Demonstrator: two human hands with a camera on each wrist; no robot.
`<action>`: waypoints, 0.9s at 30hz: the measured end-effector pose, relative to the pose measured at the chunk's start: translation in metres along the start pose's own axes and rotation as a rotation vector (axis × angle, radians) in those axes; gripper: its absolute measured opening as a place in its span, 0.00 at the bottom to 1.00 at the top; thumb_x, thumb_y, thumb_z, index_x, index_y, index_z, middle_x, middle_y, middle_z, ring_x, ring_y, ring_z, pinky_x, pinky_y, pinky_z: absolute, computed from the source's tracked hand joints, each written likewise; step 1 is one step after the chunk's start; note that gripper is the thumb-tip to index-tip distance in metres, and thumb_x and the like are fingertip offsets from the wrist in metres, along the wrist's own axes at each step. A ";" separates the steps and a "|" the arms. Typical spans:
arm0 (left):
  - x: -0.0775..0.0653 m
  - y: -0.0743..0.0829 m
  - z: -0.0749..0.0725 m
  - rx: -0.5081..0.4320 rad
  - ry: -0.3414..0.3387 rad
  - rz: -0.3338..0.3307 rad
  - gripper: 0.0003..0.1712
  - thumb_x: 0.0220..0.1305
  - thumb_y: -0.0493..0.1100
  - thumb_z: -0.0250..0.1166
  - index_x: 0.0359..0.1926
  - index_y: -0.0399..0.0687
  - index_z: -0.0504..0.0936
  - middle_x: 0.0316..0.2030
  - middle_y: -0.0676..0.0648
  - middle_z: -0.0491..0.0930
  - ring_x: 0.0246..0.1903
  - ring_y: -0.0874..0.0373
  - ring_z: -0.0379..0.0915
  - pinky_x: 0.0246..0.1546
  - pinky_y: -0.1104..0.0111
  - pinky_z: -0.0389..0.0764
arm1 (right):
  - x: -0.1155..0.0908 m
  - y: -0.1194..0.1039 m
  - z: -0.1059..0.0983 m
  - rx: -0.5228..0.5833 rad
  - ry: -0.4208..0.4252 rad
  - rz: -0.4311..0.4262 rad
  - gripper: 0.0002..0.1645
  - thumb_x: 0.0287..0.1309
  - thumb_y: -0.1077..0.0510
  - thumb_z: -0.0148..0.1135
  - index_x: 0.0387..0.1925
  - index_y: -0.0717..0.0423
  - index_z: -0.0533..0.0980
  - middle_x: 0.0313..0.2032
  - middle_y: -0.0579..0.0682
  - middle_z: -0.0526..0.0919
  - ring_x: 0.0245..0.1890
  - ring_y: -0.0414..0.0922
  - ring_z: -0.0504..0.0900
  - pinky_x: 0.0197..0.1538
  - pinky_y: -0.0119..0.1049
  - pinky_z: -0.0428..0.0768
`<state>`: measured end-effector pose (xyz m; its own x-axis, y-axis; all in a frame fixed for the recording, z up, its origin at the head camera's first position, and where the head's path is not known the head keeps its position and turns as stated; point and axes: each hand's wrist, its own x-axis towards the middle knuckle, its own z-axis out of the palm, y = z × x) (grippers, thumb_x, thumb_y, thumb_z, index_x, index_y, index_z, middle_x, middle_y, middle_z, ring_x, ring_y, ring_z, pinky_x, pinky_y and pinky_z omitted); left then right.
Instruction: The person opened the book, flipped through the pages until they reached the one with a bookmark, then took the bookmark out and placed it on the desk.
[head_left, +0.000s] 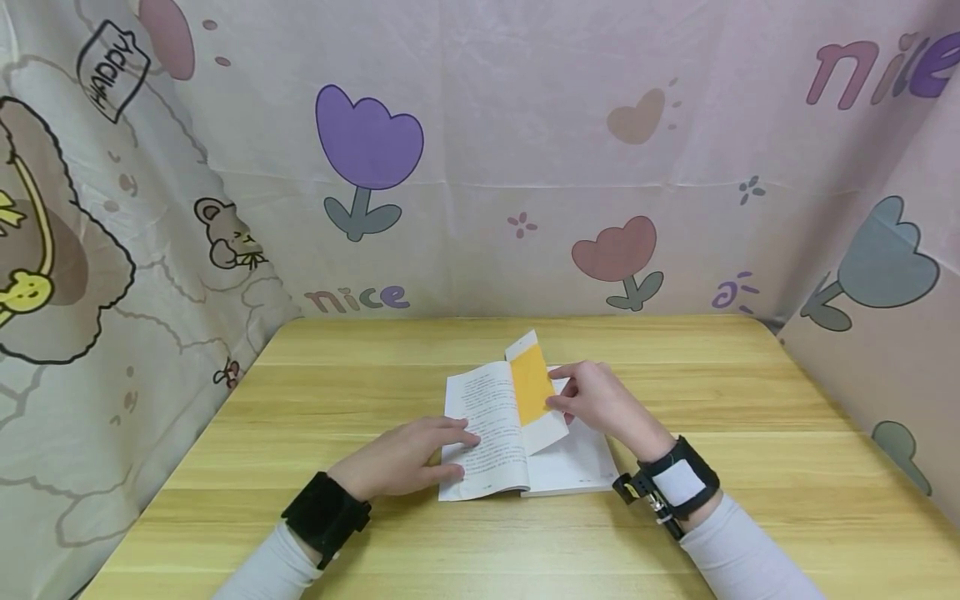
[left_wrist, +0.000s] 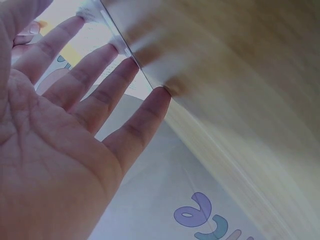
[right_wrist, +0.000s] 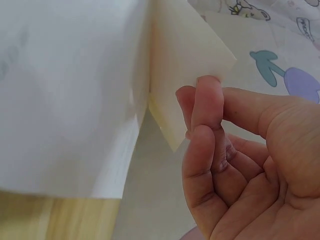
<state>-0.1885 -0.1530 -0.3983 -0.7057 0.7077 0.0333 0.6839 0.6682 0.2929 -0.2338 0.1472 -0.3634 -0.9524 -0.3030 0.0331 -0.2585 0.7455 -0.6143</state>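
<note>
An open book point(head_left: 487, 454) lies on the table, its left page printed and much of its right page blank. My left hand point(head_left: 405, 457) rests on the left page with fingers spread; in the left wrist view, the fingertips point(left_wrist: 159, 97) reach along the page edge. With thumb and fingers, my right hand point(head_left: 600, 402) pinches the right edge of a yellow-and-white paper card point(head_left: 531, 385). The card stands tilted up by the book's middle, over the right page. From the right wrist, its pale back point(right_wrist: 182, 65) shows beside a white page point(right_wrist: 65, 100).
The light wooden table point(head_left: 337, 375) extends around the book on all sides. Behind it and along both sides hangs a patterned cloth point(head_left: 480, 125) with flowers and words. Black straps point(head_left: 324, 518) circle both wrists.
</note>
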 end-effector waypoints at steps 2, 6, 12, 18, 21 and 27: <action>0.000 0.000 0.000 0.000 -0.001 -0.001 0.27 0.64 0.57 0.61 0.63 0.58 0.75 0.65 0.49 0.68 0.63 0.54 0.63 0.59 0.56 0.67 | 0.000 0.001 -0.003 0.008 0.007 -0.003 0.29 0.53 0.61 0.70 0.57 0.64 0.75 0.21 0.43 0.81 0.20 0.45 0.82 0.23 0.32 0.73; 0.000 0.000 0.000 0.002 -0.005 -0.005 0.27 0.64 0.58 0.61 0.63 0.59 0.75 0.65 0.49 0.68 0.63 0.54 0.62 0.59 0.56 0.67 | 0.000 0.002 -0.007 0.020 0.009 -0.009 0.29 0.54 0.61 0.69 0.57 0.65 0.75 0.21 0.43 0.82 0.20 0.46 0.82 0.22 0.33 0.73; 0.000 0.000 0.000 -0.001 -0.005 -0.002 0.27 0.65 0.57 0.61 0.63 0.58 0.75 0.65 0.49 0.68 0.63 0.54 0.62 0.60 0.56 0.67 | -0.002 0.004 -0.014 0.028 0.007 -0.017 0.29 0.55 0.61 0.68 0.58 0.66 0.74 0.22 0.44 0.82 0.21 0.46 0.83 0.27 0.34 0.77; 0.000 0.000 0.000 0.000 -0.009 -0.004 0.27 0.65 0.57 0.61 0.63 0.59 0.75 0.65 0.49 0.67 0.63 0.54 0.62 0.60 0.56 0.67 | -0.003 0.008 -0.022 0.006 0.024 -0.019 0.29 0.57 0.60 0.67 0.59 0.66 0.73 0.22 0.44 0.82 0.22 0.46 0.82 0.26 0.34 0.75; 0.000 0.000 0.000 0.005 -0.006 0.000 0.27 0.65 0.57 0.61 0.63 0.59 0.75 0.65 0.49 0.68 0.63 0.54 0.62 0.60 0.56 0.67 | -0.002 0.011 -0.027 0.000 0.035 -0.016 0.29 0.57 0.59 0.67 0.59 0.66 0.73 0.23 0.44 0.82 0.21 0.45 0.81 0.23 0.32 0.74; 0.000 0.001 -0.001 0.002 -0.004 0.003 0.27 0.65 0.56 0.61 0.63 0.58 0.75 0.65 0.49 0.68 0.63 0.54 0.63 0.59 0.57 0.67 | -0.003 0.017 -0.037 0.001 0.047 -0.011 0.29 0.57 0.59 0.66 0.59 0.67 0.73 0.24 0.45 0.83 0.20 0.43 0.81 0.24 0.33 0.77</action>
<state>-0.1880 -0.1524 -0.3973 -0.7026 0.7109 0.0305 0.6866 0.6662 0.2911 -0.2416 0.1830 -0.3449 -0.9561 -0.2831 0.0764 -0.2687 0.7417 -0.6146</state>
